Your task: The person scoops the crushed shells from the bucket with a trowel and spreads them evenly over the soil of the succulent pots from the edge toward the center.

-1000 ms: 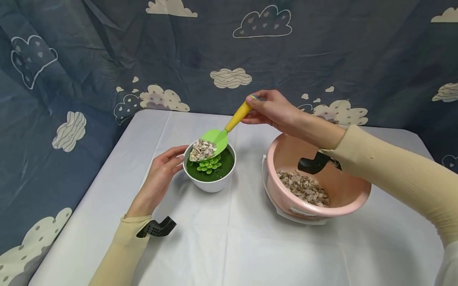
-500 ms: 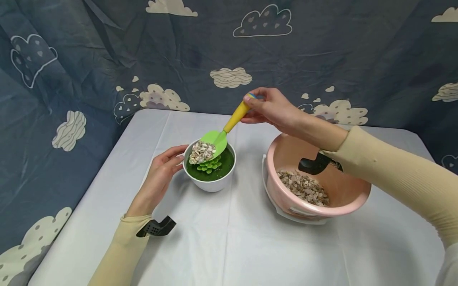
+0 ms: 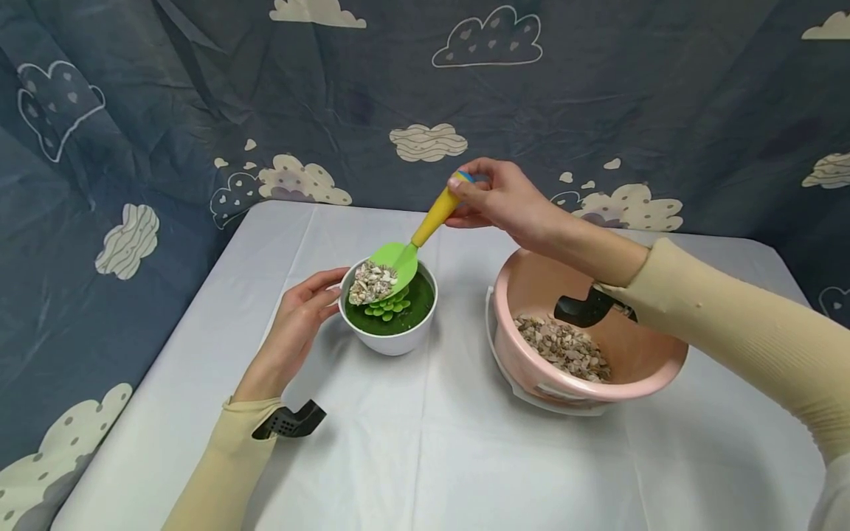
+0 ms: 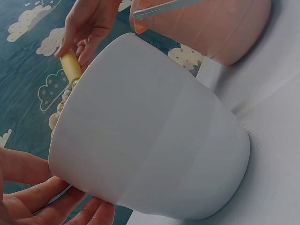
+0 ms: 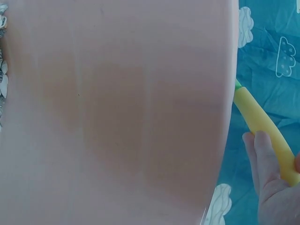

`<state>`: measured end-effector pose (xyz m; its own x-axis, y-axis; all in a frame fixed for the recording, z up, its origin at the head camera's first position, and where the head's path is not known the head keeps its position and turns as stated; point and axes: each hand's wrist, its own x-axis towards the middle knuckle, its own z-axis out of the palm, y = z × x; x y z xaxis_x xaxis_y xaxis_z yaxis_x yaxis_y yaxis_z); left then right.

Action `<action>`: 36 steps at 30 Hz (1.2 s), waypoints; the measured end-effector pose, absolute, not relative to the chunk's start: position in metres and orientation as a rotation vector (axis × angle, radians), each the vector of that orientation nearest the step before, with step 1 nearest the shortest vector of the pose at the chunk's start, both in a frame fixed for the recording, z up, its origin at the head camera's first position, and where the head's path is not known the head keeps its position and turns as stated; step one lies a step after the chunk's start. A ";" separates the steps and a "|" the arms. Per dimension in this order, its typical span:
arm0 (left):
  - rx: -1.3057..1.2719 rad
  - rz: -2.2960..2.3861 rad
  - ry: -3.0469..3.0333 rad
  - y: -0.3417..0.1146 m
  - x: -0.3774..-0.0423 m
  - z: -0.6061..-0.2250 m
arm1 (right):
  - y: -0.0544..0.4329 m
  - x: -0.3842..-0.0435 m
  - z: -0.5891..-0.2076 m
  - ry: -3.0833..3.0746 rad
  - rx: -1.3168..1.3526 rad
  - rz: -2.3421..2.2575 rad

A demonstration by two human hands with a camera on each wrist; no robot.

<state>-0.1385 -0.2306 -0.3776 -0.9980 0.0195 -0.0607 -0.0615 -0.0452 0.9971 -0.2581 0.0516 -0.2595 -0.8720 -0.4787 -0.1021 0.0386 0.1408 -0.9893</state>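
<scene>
My right hand [image 3: 498, 198] grips the yellow handle of a small trowel [image 3: 405, 265] with a green blade. Pale shell-like chips [image 3: 372, 283] lie heaped on the blade, which is tilted down over a white pot [image 3: 392, 344]. Inside the pot, a green plant [image 3: 388, 305] with rounded leaves stands on a dark green surface; the trowel partly covers it. My left hand [image 3: 296, 324] touches the pot's left side near the rim, its fingers fairly straight. In the left wrist view, those fingers [image 4: 47, 197] rest against the pot's wall.
To the right stands a pink bucket [image 3: 637, 391] with more chips [image 3: 564, 346] at its bottom, under my right forearm. Its white bail [image 3: 492, 324] hangs outside. White cloth covers the table [image 3: 465, 457], and a dark blue cloud-patterned curtain [image 3: 372, 88] hangs behind.
The trowel and my right hand have shifted slightly left, with the chips still heaped on the blade. My left hand and the pot have barely moved.
</scene>
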 end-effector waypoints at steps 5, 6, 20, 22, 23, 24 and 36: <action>-0.052 2.240 2.126 -0.231 -0.139 -0.377 | 0.051 -0.256 -0.258 2.043 -0.429 -1.784; -0.056 2.240 2.128 -0.231 -0.139 -0.377 | 0.051 -0.256 -0.258 2.046 -0.426 -1.783; -0.042 2.233 2.141 -0.231 -0.138 -0.378 | 0.051 -0.252 -0.258 2.073 -0.420 -1.764; -0.034 2.236 2.141 -0.230 -0.138 -0.378 | 0.051 -0.252 -0.258 2.076 -0.421 -1.764; -0.032 2.239 2.138 -0.231 -0.138 -0.378 | 0.051 -0.252 -0.258 2.078 -0.422 -1.763; -0.029 2.241 2.138 -0.230 -0.138 -0.378 | 0.051 -0.251 -0.258 2.080 -0.427 -1.762; -0.017 2.249 2.127 -0.230 -0.138 -0.378 | 0.049 -0.249 -0.259 2.089 -0.473 -1.768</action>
